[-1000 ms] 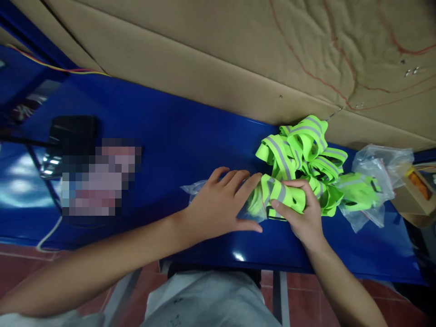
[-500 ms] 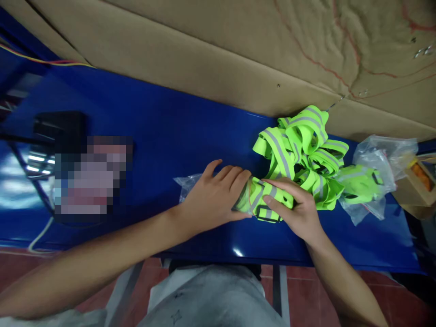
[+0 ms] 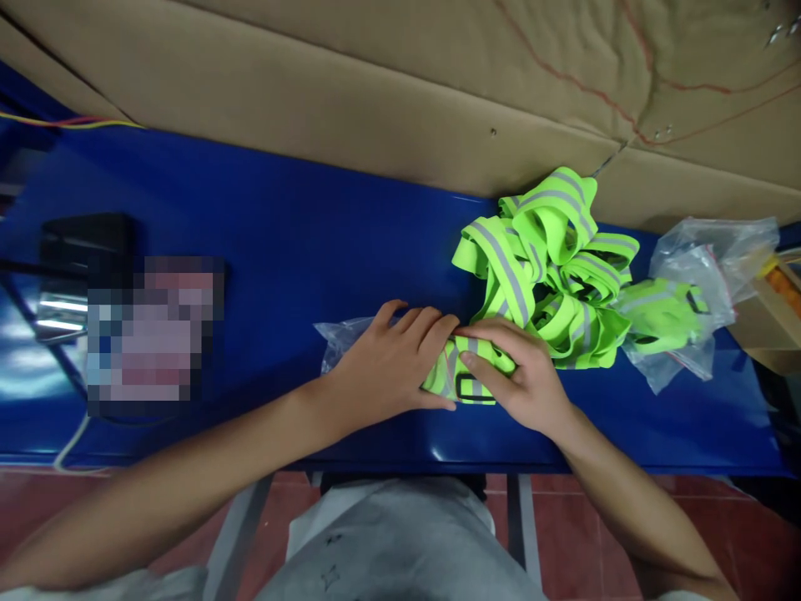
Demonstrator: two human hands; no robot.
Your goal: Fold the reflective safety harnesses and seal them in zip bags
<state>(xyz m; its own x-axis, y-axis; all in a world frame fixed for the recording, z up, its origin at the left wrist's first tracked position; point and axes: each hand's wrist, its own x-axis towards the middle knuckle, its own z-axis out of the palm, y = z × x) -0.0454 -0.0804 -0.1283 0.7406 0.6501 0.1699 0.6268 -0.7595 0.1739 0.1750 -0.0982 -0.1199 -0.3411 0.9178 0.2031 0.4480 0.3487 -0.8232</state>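
My left hand (image 3: 391, 359) is closed over a clear plastic bag (image 3: 341, 338), whose far end sticks out to the left. My right hand (image 3: 516, 371) grips a folded neon-yellow reflective strap (image 3: 479, 371) with grey stripes and a black buckle. The strap's left part lies inside the bag's mouth, under my left fingers. Just beyond my right hand lies a loose pile of similar reflective straps (image 3: 513, 280). Another bagged reflective strap (image 3: 667, 313) rests to the right of the pile.
All this is on a blue table (image 3: 263, 225) backed by a brown cardboard-covered panel (image 3: 350, 100). At the left are a black object (image 3: 84, 238) and a blurred-out item (image 3: 156, 334). A cardboard box (image 3: 776, 309) stands at the right end.
My right hand has moved left with the folded strap, pushing it deeper into the bag. My left hand stays almost where it was. The view has shifted slightly.
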